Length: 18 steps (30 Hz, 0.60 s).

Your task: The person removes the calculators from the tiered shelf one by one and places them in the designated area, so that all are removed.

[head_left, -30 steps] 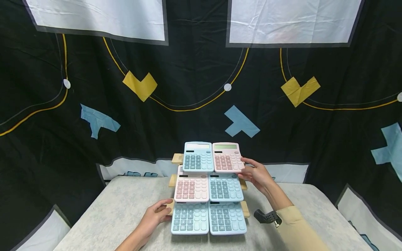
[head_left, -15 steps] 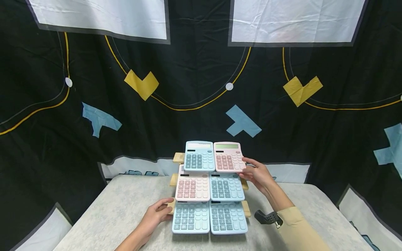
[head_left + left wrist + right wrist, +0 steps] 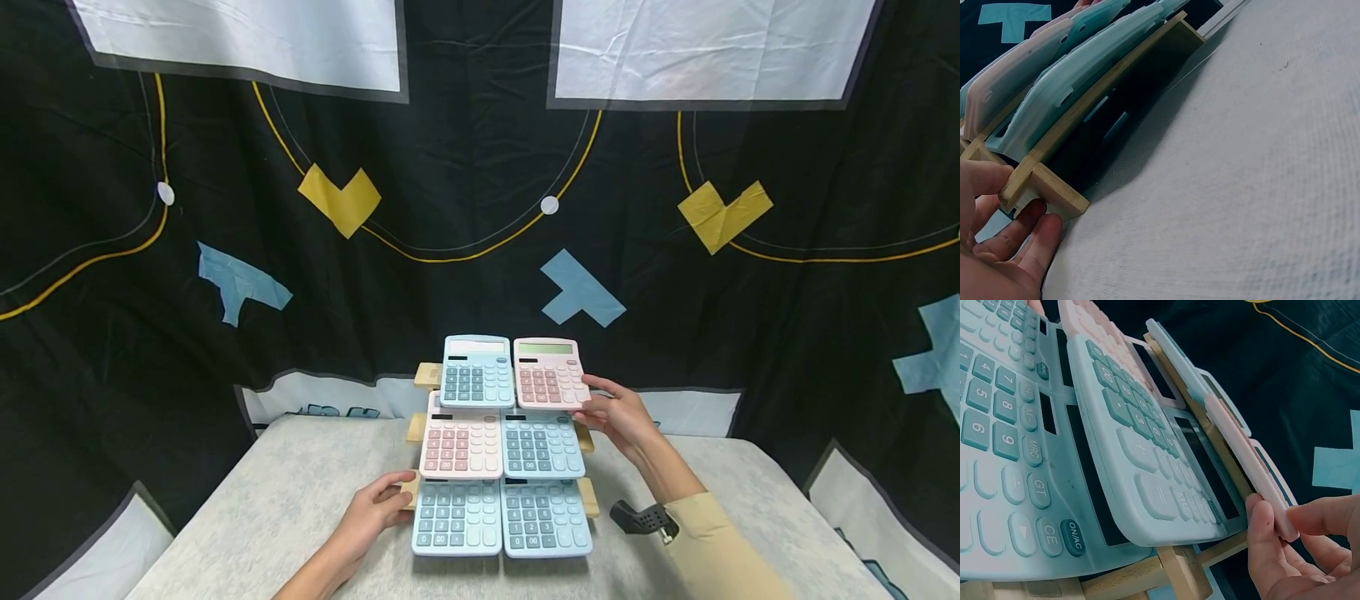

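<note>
A three-tier wooden rack (image 3: 589, 497) stands on the table with calculators on its tiers, two side by side on each. My right hand (image 3: 618, 415) pinches the right edge of the top pink calculator (image 3: 550, 375) between thumb and fingers, plain in the right wrist view. Beside it sits a blue calculator (image 3: 477, 372), a thin gap between them. The middle tier bears a pink calculator (image 3: 461, 442) and a blue calculator (image 3: 542, 446). Two more blue ones fill the bottom. My left hand (image 3: 369, 518) grips the rack's lower left end (image 3: 1060, 190).
A pale mottled table (image 3: 315, 467) carries the rack. Behind hangs a black cloth (image 3: 450, 308) with yellow, blue and white shapes. A black strap (image 3: 641, 518) lies at the right wrist, by the beige sleeve (image 3: 720, 542).
The top pink calculator, in my right hand, has shifted slightly right, opening a thin gap to the blue one. My left hand keeps its grip on the rack. The view has drifted slightly.
</note>
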### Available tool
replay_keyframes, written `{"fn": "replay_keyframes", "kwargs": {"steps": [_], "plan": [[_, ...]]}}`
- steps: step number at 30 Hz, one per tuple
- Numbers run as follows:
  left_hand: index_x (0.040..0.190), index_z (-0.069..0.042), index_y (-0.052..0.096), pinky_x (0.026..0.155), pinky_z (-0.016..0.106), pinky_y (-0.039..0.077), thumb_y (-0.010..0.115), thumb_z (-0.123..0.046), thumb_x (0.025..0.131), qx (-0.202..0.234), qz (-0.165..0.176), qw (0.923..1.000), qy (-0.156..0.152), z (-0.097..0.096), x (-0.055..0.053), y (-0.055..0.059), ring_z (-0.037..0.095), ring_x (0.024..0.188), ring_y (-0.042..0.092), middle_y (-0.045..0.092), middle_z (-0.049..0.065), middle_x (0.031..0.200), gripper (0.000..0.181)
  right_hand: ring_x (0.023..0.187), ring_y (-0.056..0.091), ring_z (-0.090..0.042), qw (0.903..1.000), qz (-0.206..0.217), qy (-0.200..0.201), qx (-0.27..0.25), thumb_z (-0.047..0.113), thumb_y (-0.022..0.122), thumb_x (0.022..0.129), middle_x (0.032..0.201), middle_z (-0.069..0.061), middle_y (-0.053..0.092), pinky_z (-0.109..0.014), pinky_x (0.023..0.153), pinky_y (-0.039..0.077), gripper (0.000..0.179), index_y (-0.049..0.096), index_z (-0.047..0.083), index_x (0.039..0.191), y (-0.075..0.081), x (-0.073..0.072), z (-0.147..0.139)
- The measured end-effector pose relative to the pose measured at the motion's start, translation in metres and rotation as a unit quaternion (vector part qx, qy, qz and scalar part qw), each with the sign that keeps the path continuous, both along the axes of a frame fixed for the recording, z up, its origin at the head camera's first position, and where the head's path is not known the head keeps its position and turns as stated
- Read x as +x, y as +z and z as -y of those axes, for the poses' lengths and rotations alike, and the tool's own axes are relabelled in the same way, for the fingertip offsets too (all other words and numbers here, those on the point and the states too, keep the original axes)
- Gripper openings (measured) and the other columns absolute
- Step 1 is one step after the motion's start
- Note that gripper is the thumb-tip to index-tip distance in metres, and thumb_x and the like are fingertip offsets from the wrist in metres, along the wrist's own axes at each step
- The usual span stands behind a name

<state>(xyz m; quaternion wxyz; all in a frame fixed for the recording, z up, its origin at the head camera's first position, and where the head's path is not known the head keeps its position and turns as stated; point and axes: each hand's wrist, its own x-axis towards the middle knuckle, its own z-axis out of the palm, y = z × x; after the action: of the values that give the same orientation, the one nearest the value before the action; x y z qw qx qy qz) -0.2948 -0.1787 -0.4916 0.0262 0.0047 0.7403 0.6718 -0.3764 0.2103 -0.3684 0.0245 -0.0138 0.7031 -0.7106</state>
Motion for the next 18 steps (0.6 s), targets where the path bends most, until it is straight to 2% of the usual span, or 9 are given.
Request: {"fn": "replay_keyframes", "kwargs": {"steps": [11, 18], "plan": [[0.141, 0.002, 0.052, 0.088, 0.04, 0.061, 0.06, -0.016, 0.1, -0.003, 0.006, 1.0, 0.0, 0.0, 0.0, 0.001, 0.023, 0.097, 0.07, 0.06, 0.018, 0.117, 0.045, 0.09, 0.071, -0.018, 1.0, -0.008, 0.004, -0.002, -0.004, 0.053, 0.096, 0.137, -0.023, 0.055, -0.023, 0.081, 0.062, 0.06, 0.039, 0.007, 0.153, 0.008, 0.005, -0.011], [0.139, 0.002, 0.054, 0.088, 0.04, 0.061, 0.061, -0.015, 0.099, 0.003, 0.01, 0.9999, 0.01, -0.001, -0.001, 0.001, 0.021, 0.097, 0.068, 0.058, 0.019, 0.121, 0.044, 0.09, 0.072, -0.018, 1.0, -0.005, -0.006, 0.001, -0.003, 0.054, 0.096, 0.129, -0.019, 0.061, -0.025, 0.081, 0.062, 0.059, 0.04, 0.006, 0.152, 0.011, 0.008, -0.018]]}}
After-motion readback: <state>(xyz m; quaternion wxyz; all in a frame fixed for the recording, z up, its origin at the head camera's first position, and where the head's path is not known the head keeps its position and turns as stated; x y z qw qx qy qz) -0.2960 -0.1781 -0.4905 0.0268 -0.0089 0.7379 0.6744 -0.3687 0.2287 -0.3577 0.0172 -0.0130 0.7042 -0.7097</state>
